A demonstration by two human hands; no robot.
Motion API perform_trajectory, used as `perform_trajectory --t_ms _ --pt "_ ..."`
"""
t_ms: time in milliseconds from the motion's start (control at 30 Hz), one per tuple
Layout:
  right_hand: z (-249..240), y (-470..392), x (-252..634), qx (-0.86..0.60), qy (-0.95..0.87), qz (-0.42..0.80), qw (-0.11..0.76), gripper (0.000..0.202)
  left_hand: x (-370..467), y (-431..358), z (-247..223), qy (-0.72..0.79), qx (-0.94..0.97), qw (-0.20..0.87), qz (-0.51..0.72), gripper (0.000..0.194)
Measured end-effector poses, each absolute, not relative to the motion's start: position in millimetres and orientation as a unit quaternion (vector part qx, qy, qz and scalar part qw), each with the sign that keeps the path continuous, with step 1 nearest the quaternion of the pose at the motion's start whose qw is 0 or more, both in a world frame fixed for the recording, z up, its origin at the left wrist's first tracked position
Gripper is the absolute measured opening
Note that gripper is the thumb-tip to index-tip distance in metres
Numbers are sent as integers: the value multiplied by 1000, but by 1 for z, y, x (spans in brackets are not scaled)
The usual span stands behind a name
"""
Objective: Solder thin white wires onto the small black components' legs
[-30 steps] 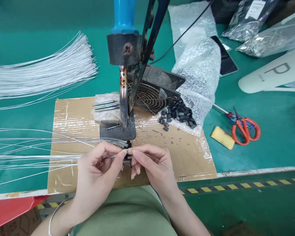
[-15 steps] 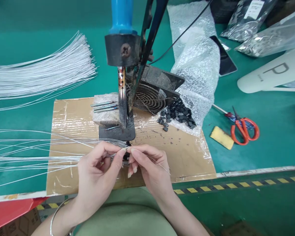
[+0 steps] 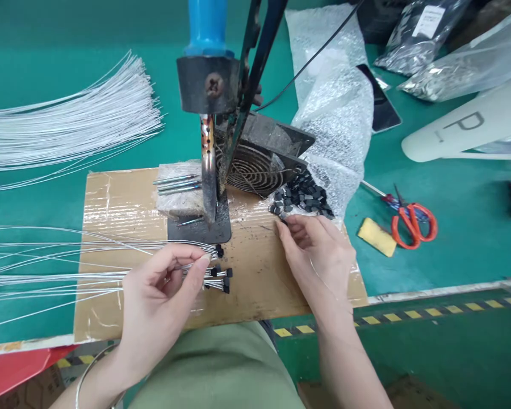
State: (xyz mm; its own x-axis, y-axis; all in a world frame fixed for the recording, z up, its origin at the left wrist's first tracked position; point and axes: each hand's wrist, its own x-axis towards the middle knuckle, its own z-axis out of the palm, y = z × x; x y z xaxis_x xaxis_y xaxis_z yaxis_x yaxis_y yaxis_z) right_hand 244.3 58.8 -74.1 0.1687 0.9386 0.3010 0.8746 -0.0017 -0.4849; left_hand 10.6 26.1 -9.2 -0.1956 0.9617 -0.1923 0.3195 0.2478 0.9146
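Note:
My left hand point(image 3: 166, 301) pinches a thin white wire between thumb and forefinger, just below the soldering iron's tip. The wire's end at the fingertips is hardly visible. Beside and behind that hand lie white wires point(image 3: 106, 277) with black connectors point(image 3: 225, 273) on their ends. Over on the right, my right hand point(image 3: 317, 250) reaches to the near edge of a pile of small black connectors point(image 3: 302, 196). Its thumb and forefinger close on one small black connector point(image 3: 282, 220), partly hidden by the fingers.
The soldering iron point(image 3: 208, 136) hangs upright on its stand above the cardboard point(image 3: 255, 284). Behind it is a dusty fan point(image 3: 255, 170). A large bundle of white wires point(image 3: 76, 125) lies left; bubble wrap point(image 3: 332, 113), a yellow sponge point(image 3: 377, 237) and orange-handled scissors point(image 3: 413, 227) lie right.
My right hand has left the left hand's fingertips and moved right to the pile of black connectors. The left hand stays nearly in place, still pinching. Connectors on the wire ends are now uncovered.

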Motion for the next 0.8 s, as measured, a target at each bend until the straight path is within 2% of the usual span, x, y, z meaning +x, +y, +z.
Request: perform_trajectory --t_ms 100,167,300,433,667,800 --pt "-74 57 245 -709 -648 33 276 21 9 27 -10 656 499 416 383 4" --pt "-74 54 244 -723 -623 59 292 22 8 27 -10 651 502 417 388 4" --pt "-70 47 232 -718 -493 251 421 21 7 26 -10 646 508 417 389 4" --pt "-55 40 206 -635 -374 405 541 8 6 26 -8 652 518 403 380 5" --pt "-36 33 174 -528 -309 571 547 2 7 29 -4 658 510 408 375 4" --pt "-36 33 165 -489 -280 617 548 4 8 30 -2 652 499 422 385 5"
